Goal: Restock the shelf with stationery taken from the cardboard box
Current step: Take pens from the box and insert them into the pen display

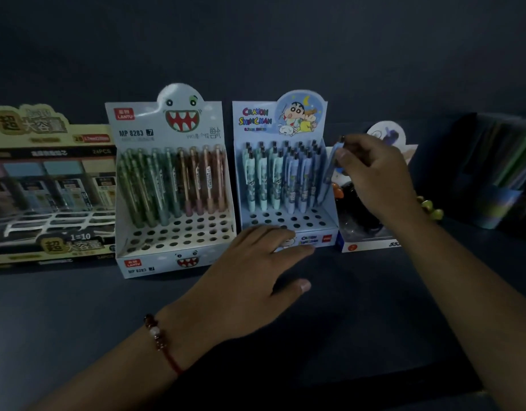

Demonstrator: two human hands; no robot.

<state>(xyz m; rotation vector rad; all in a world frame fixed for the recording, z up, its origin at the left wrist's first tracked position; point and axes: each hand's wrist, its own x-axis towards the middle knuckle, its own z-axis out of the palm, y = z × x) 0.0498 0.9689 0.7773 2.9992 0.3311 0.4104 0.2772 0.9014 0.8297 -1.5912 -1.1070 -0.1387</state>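
We pinch a blue pen (330, 170) by its top in our right hand (377, 176), tilted toward the cartoon display box (285, 185) on the shelf (344, 307), while our left hand (256, 280), open and empty, braces the box's front, seemingly steadying it.

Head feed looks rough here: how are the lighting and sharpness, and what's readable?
Head view: dim overall, and the shelf nearly black. The two pen display boxes stay readable, monster-face box and Crayon Shinchan box. The left box is soft and smeared, the items at far right are lost in shadow. Both hands, left and right, look slightly blurred. Wide-angle bending shows at the edges.
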